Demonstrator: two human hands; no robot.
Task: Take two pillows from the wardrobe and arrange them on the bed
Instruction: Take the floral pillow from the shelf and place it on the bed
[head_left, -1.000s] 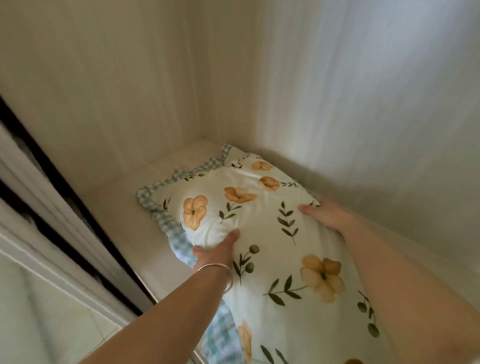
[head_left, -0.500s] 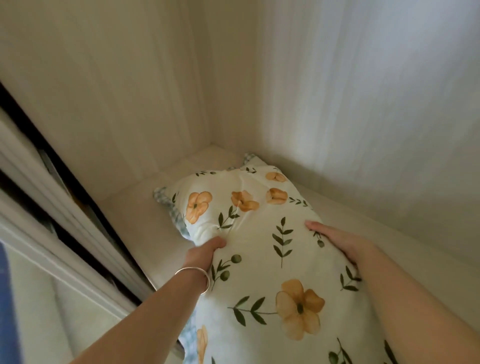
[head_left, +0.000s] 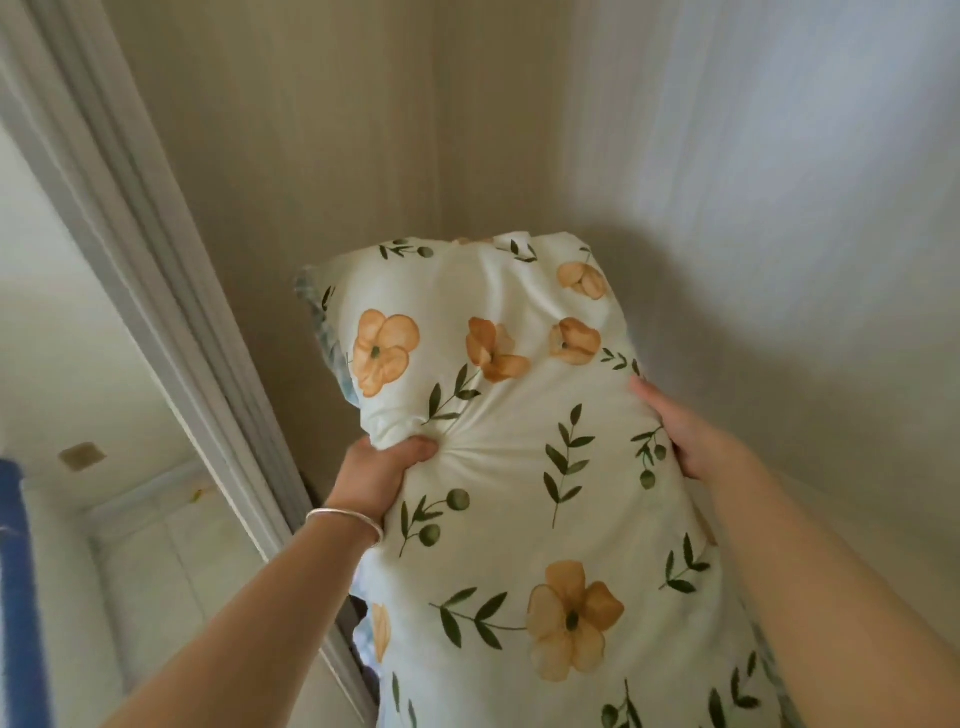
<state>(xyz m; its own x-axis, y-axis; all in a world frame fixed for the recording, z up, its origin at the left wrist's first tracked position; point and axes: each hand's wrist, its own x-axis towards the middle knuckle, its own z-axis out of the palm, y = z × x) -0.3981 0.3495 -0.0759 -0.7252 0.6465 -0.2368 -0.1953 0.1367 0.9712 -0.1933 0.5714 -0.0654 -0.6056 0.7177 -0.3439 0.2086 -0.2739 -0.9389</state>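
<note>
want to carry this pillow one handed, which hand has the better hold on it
Probably left. The left hand pinches a bunched fold of the floral pillow, thumb dug in. The right hand only clasps the right edge, no fabric gathered, fingers hidden behind.

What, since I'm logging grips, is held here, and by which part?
The pillow: the left hand bunches cloth at its left side; the right hand clasps its right edge.

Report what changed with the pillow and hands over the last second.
The floral pillow has risen off the wardrobe shelf, far end tipped up. The left hand now bunches its cover tighter. Unchanged: the right hand holds the right edge.
</note>
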